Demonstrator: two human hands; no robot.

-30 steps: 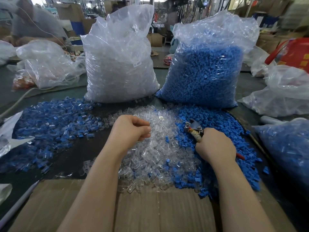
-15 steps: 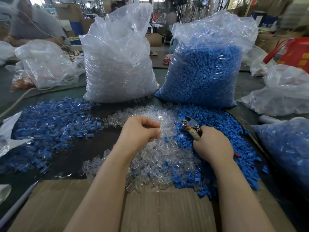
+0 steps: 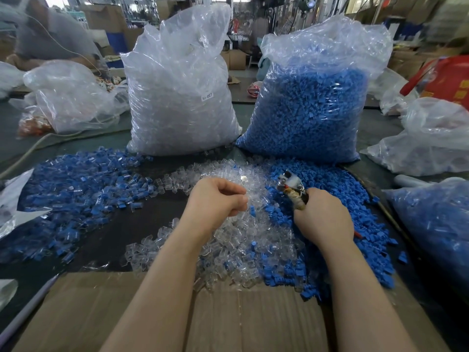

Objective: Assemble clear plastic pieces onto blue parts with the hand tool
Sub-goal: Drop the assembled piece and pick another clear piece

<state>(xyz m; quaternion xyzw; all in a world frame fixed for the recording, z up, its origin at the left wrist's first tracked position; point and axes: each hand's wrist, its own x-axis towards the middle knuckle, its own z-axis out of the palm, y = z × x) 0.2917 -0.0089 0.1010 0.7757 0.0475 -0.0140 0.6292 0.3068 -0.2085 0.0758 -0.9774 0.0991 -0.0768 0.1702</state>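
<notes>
On a cluttered workshop table (image 3: 157, 222), just before a bag of clear pieces (image 3: 177, 97), the left hand (image 3: 215, 199) curls over the clear pile (image 3: 241, 237), contents unclear, while the right hand (image 3: 322, 219) grips the hand tool (image 3: 291, 189) over blue parts (image 3: 330, 189); a pickup seemingly precedes pressing.

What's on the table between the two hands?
In the head view, clear plastic pieces with a few blue parts lie between the left hand and the right hand.

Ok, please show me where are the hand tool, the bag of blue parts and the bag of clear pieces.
hand tool (image 3: 291, 185): head view, on its metal head above the right hand.
bag of blue parts (image 3: 309, 110): head view, mid front.
bag of clear pieces (image 3: 177, 105): head view, mid front.
</notes>
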